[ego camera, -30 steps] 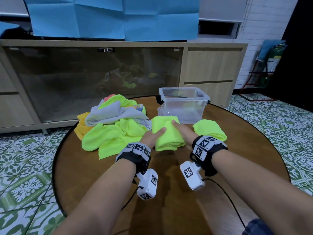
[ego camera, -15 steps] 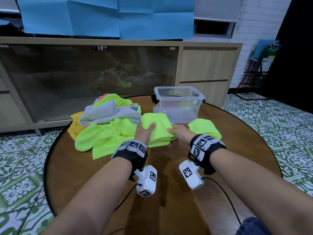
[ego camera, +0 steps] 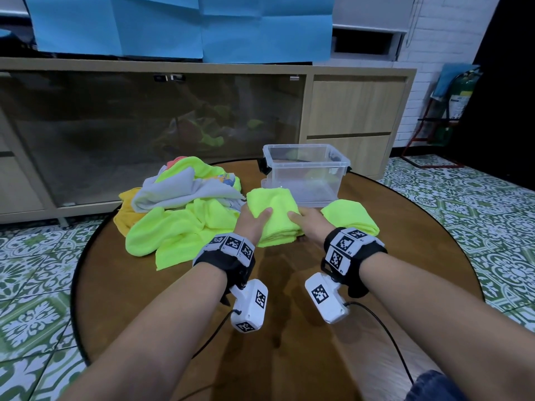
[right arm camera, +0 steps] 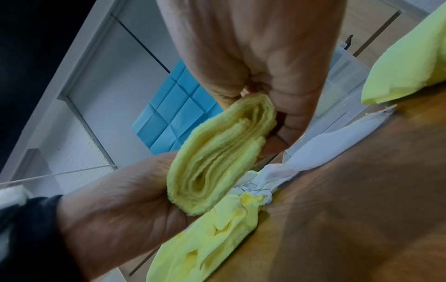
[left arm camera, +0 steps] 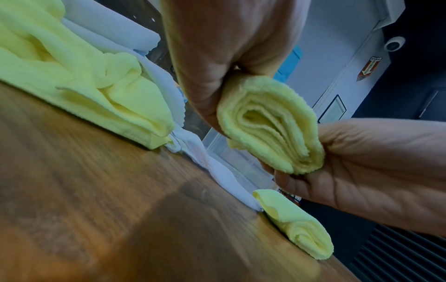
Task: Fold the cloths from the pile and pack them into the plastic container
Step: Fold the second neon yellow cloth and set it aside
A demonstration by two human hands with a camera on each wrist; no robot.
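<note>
Folded cloth [ego camera: 273, 215]: soft, light, layered; likely to spring open unless pinched across its thickness. Lifted off table [ego camera: 173, 299], just before container [ego camera: 307, 172]. Left hand [ego camera: 252, 222] and right hand [ego camera: 311, 224] each clamped on one side.

The cloth [ego camera: 272, 215] is looking like fuzzy, matt microfibre; the container [ego camera: 304, 175] is showing clear, glossy plastic; the counter [ego camera: 289, 328] is gleaming as smooth, polished wood; the floor [ego camera: 37, 299] is showing patterned tile.
</note>
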